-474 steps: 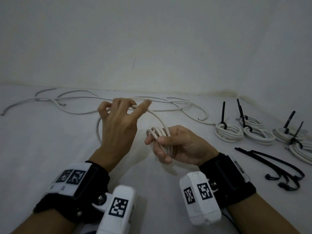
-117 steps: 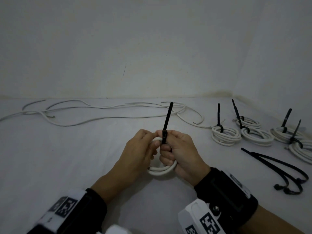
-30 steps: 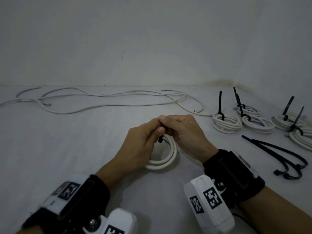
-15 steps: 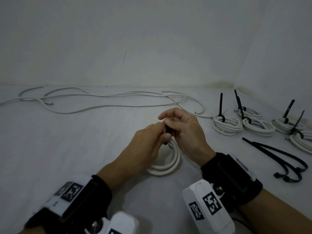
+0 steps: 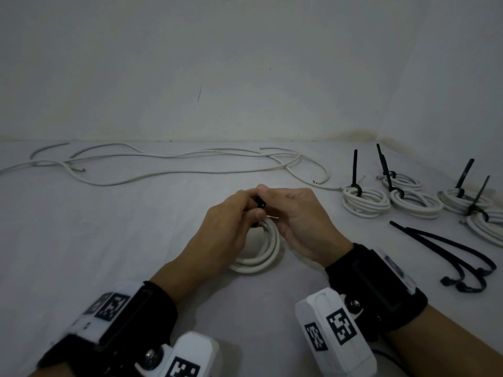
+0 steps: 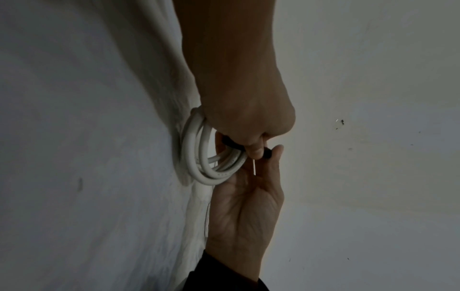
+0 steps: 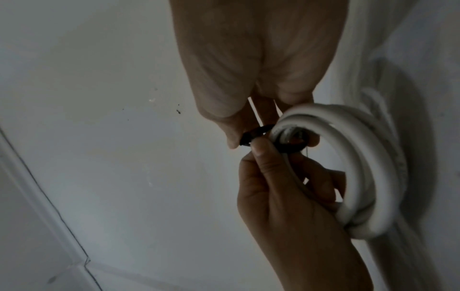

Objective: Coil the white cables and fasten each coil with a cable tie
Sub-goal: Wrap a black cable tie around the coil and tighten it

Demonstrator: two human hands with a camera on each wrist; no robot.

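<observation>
A white cable coil (image 5: 265, 257) lies on the white surface in front of me, with its far side lifted between my hands. A black cable tie (image 5: 261, 204) loops around that far side of the coil (image 7: 361, 177). My left hand (image 5: 251, 210) pinches the tie (image 7: 259, 133) with thumb and forefinger, and its other fingers curl through the coil. My right hand (image 5: 265, 197) pinches the same tie (image 6: 266, 153) from the other side. Most of the tie's strap is hidden by the fingers.
Several tied white coils (image 5: 364, 200) with upright black tie tails sit at the right. A few loose black cable ties (image 5: 449, 248) lie near my right wrist. Loose white cables (image 5: 177, 161) stretch along the back by the wall.
The tie's tail stood upright a few seconds ago; now it is bent down and covered by my fingers. Over the last second both hands stay together at the coil, fingers closing tighter.
</observation>
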